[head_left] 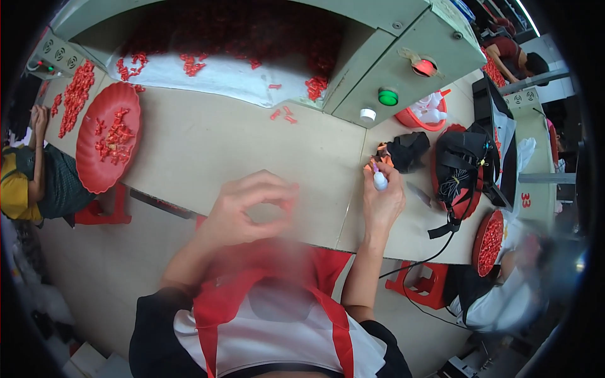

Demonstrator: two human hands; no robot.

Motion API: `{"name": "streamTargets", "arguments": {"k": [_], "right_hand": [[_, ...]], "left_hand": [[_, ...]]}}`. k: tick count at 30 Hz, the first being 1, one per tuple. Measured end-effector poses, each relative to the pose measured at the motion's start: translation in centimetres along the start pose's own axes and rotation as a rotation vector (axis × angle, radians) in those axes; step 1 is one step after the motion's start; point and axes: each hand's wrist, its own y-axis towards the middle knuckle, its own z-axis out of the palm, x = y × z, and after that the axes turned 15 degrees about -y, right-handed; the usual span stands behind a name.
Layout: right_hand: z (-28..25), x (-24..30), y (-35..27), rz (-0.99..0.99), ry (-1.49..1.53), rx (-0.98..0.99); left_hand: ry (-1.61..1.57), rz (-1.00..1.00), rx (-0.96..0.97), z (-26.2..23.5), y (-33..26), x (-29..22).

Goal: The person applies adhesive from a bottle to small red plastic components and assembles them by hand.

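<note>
Grasping the bottle (380, 181) over the surface (328, 157), the right hand (384, 200) wraps its body, narrow tip pointing away from the wearer, forearm reaching forward. Bottle judged light, soft-walled and squeezable, perhaps slick if wet; best held round the body, clear of the tip. Left hand (249, 205) raised, thumb and fingers curved ringlike; blurred, cannot tell whether anything is pinched.

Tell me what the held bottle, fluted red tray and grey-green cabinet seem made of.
Bottle in the right hand: probably plastic, white and smooth, with a soft sheen; too small to be sure.
Tray: likely moulded plastic, evenly red, its fluted wall lightly glossy.
Cabinet: perhaps painted metal, satin grey-green; the even coat and screw heads suggest it.
</note>
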Motion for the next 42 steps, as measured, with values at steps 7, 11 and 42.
{"name": "streamTargets", "arguments": {"k": [7, 11, 42], "right_hand": [[-0.5, -0.9, -0.4, -0.022, 0.176, 0.27], [-3.7, 2.3, -2.6, -0.119, 0.92, 0.523], [-3.2, 2.3, -2.2, -0.299, 0.699, 0.332]], "left_hand": [[0.142, 0.104, 0.023, 0.6, 0.2, 0.2], [0.035, -0.042, -0.014, 0.5, 0.1, 0.5], [-0.695, -0.534, -0.019, -1.2, -0.7, 2.2]]}}
